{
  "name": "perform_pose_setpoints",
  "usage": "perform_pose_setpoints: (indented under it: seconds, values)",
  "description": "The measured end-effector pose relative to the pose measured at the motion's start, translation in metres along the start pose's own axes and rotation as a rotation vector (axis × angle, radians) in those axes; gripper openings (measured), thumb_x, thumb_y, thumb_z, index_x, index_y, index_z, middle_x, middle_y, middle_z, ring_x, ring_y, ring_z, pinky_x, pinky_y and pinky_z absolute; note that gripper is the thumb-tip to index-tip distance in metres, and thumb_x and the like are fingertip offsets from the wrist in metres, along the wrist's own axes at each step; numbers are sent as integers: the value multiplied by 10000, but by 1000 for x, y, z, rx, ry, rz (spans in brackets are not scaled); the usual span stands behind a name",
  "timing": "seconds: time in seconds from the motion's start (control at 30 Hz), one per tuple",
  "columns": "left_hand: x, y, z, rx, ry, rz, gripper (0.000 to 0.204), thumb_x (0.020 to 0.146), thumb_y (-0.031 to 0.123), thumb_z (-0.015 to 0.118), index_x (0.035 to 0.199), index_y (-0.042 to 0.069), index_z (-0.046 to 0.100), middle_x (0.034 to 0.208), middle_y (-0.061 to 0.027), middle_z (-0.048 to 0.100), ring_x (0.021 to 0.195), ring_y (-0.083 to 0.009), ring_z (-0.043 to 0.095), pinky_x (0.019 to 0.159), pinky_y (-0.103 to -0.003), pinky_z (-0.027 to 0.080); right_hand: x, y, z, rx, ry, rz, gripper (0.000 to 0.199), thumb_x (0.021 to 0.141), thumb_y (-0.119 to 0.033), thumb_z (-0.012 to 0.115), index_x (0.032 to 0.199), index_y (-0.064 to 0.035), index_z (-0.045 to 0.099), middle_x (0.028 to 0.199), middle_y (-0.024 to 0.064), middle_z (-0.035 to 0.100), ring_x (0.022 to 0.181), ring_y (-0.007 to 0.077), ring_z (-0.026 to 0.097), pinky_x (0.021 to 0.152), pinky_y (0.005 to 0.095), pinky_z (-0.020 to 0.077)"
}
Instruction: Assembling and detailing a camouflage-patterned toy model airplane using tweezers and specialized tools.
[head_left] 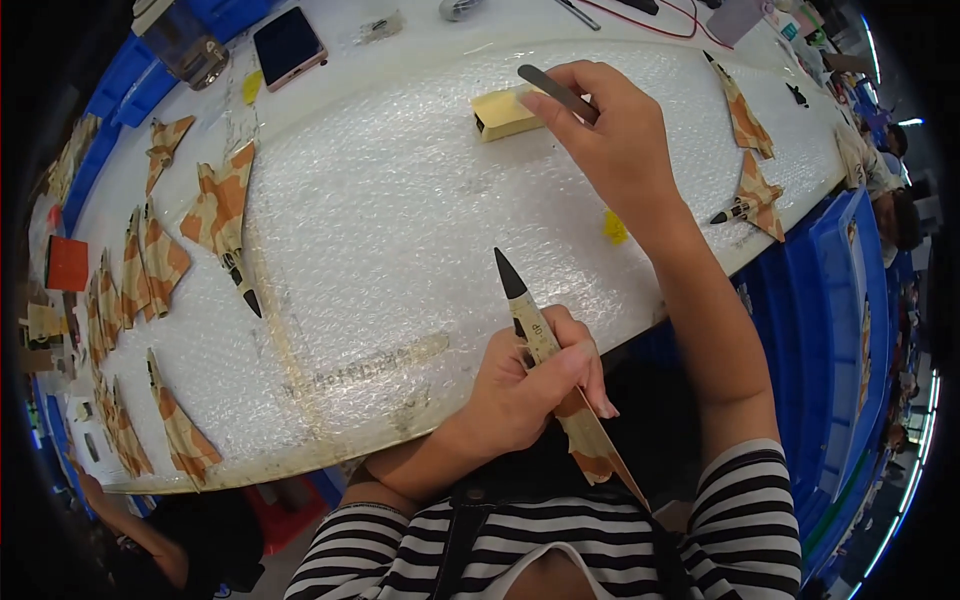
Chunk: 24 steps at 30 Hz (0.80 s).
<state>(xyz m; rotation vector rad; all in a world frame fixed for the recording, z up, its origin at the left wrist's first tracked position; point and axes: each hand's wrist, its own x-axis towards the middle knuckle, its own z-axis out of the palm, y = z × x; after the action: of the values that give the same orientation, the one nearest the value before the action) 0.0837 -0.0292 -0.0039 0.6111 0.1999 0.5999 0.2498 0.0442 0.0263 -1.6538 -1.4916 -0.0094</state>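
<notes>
My left hand [540, 375] is closed around a model jet plane [537, 332] in tan and orange-brown camouflage. Its black nose points up and away from me, and its tail end hangs over my lap. Farther off, my right hand [615, 115] pinches a pair of grey tweezers [550, 88], with a rounded end sticking out to the left. The thumb is over a pale yellow block [507, 113] with a dark patch on its near left end. Whether the thumb touches the block I cannot tell.
White bubble wrap [370, 220] covers the table. Several camouflage jets lie at the left, including a large one [222, 205]; two more [755, 200] lie at the right. A phone [289, 48] and clear container [185, 50] stand far left. Blue bins [830, 300] are at the right.
</notes>
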Motion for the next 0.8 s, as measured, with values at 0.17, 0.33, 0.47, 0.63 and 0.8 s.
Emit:
perform_pose_setpoints:
  seconds: [0.17,0.33,0.47,0.63,0.8]
  values:
    - [-1,3,-4,78,-74,-10,80,800,67,420,724,43,424,572,-110,511,530,-186,526,531,-284,505,4,14,19,-162,80,-215,101,715,-84,630,806,-48,605,670,13,540,502,94,430,469,203,349]
    - [-3,1,-4,57,-100,12,50,788,45,429,739,35,429,576,-111,514,530,-190,526,539,-285,503,3,6,7,-135,86,-202,107,728,-109,642,792,-40,590,692,-2,542,526,67,426,465,186,346]
    - [-4,0,-8,49,-97,24,39,786,44,439,749,32,433,582,-112,519,532,-196,527,540,-284,496,-21,-39,-16,293,180,85,60,735,-41,618,756,-40,561,659,-7,518,498,63,428,450,175,351]
    - [-5,-5,-10,-50,-117,34,32,821,26,464,790,22,475,627,-60,558,565,-107,524,545,-180,426,-72,-62,-34,940,-34,401,45,795,-10,540,826,-4,507,709,48,521,544,97,500,495,162,396]
    - [-3,-8,-10,-115,-136,69,43,828,41,457,790,27,470,632,-65,567,560,-106,513,538,-174,414,-87,-75,-23,975,90,509,52,822,-77,459,791,-36,450,667,36,433,398,51,349,392,159,319]
